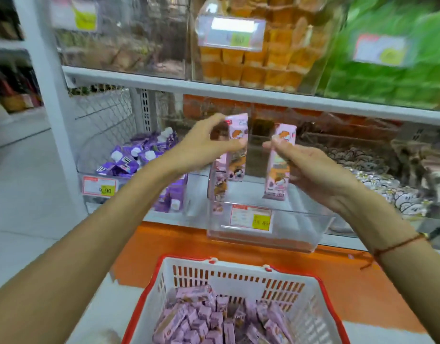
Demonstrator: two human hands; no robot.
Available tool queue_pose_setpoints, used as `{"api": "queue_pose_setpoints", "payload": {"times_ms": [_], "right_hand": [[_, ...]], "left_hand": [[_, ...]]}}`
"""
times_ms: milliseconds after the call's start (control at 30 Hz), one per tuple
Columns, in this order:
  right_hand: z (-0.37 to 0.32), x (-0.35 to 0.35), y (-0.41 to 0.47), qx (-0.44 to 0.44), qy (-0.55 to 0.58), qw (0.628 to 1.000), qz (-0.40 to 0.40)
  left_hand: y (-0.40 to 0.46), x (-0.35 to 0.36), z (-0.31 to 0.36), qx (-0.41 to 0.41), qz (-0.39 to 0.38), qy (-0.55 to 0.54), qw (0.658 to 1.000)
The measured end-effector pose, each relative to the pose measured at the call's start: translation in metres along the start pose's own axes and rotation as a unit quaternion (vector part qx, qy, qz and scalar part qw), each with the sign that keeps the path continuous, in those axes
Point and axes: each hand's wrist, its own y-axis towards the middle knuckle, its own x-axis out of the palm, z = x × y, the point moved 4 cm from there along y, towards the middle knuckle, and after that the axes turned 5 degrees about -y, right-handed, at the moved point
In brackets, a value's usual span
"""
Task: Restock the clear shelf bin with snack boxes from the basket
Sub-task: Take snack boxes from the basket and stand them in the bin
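My left hand (pixel 201 147) gripped what looked like two pink cardboard snack boxes (pixel 235 147); my right hand (pixel 305 165) pinched a third pink box (pixel 278 165), all upright above the clear plastic shelf bin (pixel 295 234). I judged lowering them upright, side by side, best.

We cannot read the print on the pink box (pixel 235 147) in our left hand (pixel 201 147), since motion smears it and our fingers cover its upper left side. Our right hand (pixel 310 170) hides part of the second box (pixel 278 165). The top-shelf price tags (pixel 232 31) are blurred past reading. The basket (pixel 238 276) runs off the bottom edge, so we see only part of its heap of boxes (pixel 214 319).
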Motion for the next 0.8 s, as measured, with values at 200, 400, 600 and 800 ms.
{"api": "queue_pose_setpoints", "payload": {"times_ms": [200,400,600,800], "right_hand": [[0.018,-0.016,0.026,0.043,-0.034,0.998,0.000],[0.027,-0.016,0.042,0.031,-0.084,0.996,0.007],[0.034,0.005,0.051,0.042,-0.220,0.974,-0.042],[0.054,0.050,0.063,0.082,-0.272,0.950,-0.130]], "left_hand": [[0.021,0.010,-0.032,0.019,-0.116,0.216,0.969],[0.021,0.007,-0.049,0.060,-0.135,0.508,0.848],[0.020,0.015,-0.058,0.070,-0.135,0.607,0.780],[-0.011,0.008,-0.069,0.065,0.017,0.494,0.867]]}}
